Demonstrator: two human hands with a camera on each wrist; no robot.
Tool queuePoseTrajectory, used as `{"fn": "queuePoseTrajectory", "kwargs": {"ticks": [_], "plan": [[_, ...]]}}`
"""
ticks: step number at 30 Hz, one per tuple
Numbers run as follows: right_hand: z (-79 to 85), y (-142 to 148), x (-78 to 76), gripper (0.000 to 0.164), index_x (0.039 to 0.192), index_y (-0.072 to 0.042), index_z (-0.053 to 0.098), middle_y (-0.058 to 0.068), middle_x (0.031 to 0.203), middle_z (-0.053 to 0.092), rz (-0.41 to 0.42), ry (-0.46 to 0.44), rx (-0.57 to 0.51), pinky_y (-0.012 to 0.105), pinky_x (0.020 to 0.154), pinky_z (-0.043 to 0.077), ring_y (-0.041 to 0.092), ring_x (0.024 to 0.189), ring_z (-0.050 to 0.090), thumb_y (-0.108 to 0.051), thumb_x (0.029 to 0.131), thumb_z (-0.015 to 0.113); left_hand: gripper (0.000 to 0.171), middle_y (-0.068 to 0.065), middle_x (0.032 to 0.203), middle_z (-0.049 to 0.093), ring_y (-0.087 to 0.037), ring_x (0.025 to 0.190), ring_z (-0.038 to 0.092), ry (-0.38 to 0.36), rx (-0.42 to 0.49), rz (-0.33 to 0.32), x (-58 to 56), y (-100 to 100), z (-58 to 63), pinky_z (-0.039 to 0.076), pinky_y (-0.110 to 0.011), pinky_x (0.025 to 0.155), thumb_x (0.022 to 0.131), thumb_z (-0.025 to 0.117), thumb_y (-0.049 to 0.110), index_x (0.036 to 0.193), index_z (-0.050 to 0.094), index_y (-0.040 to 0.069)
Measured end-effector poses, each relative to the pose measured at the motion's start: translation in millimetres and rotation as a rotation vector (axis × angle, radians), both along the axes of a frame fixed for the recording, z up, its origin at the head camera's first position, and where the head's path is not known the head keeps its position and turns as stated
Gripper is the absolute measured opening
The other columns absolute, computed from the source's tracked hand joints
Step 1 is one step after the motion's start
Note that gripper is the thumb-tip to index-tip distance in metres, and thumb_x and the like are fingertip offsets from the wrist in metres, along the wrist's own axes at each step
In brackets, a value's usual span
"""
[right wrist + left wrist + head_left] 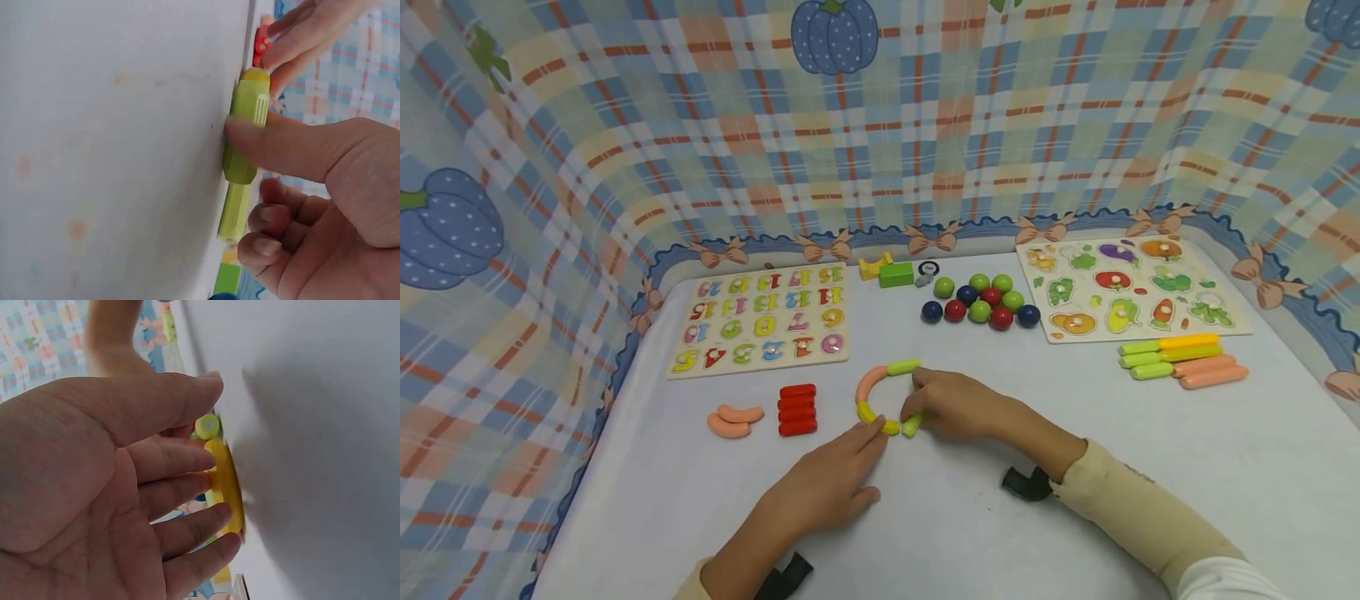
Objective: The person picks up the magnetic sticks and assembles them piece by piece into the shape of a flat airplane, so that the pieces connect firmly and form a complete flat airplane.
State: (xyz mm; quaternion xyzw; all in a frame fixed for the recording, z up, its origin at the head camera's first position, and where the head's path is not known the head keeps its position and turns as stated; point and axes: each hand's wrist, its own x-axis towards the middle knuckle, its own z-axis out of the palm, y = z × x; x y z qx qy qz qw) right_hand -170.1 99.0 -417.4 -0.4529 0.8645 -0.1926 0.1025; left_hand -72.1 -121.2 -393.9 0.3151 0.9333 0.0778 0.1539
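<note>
A broken ring of plastic pieces lies on the white table: a yellow curved piece, a peach curved piece and a light green straight piece. My left hand has its fingers extended, and their tips touch the yellow piece. At the ring's right side, my right hand pinches a second green piece between thumb and fingers. One end of it meets the yellow piece in the right wrist view. Its other end is close to the first green piece.
Several red pieces and two peach curved pieces lie left. Behind are a number board, a green block, coloured balls and a vegetable board. Sticks lie right. Checked cloth surrounds the table.
</note>
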Motion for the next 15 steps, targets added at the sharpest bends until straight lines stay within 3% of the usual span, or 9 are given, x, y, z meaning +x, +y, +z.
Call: {"fn": "queuePoseTrajectory", "kwargs": {"ticks": [5, 11, 15], "plan": [[2.8, 7.7, -0.2, 0.024, 0.095, -0.021, 0.07, -0.01, 0.078, 0.053, 0.02, -0.105, -0.018, 0.02, 0.062, 0.043, 0.006, 0.069, 0.047, -0.006, 0.079, 0.06, 0.07, -0.002, 0.146, 0.026, -0.016, 0.13, 0.026, 0.004, -0.003, -0.002, -4.6, 2.4, 1.0, 0.035, -0.033, 0.096, 0.081, 0.065, 0.037, 0.138, 0.036, 0.009], [5.2, 13.1, -0.5, 0.01, 0.091, -0.023, 0.066, -0.01, 0.079, 0.052, 0.02, -0.113, -0.022, 0.022, 0.062, 0.043, 0.006, 0.07, 0.048, -0.02, 0.081, 0.065, 0.067, -0.002, 0.143, 0.031, -0.016, 0.128, 0.03, 0.036, -0.006, -0.012, -10.2, 3.9, 0.9, 0.037, -0.032, 0.095, 0.08, 0.066, 0.038, 0.136, 0.041, 0.011], [2.5, 12.9, -2.3, 0.021, 0.098, -0.02, 0.058, -0.011, 0.081, 0.053, -0.027, -0.14, -0.026, 0.021, 0.066, 0.044, 0.006, 0.072, 0.049, -0.015, 0.08, 0.068, 0.064, -0.003, 0.142, 0.033, -0.016, 0.127, 0.032, 0.055, 0.01, -0.025, -11.9, 3.5, 0.6, 0.037, -0.033, 0.095, 0.08, 0.067, 0.036, 0.133, 0.044, 0.01]]}}
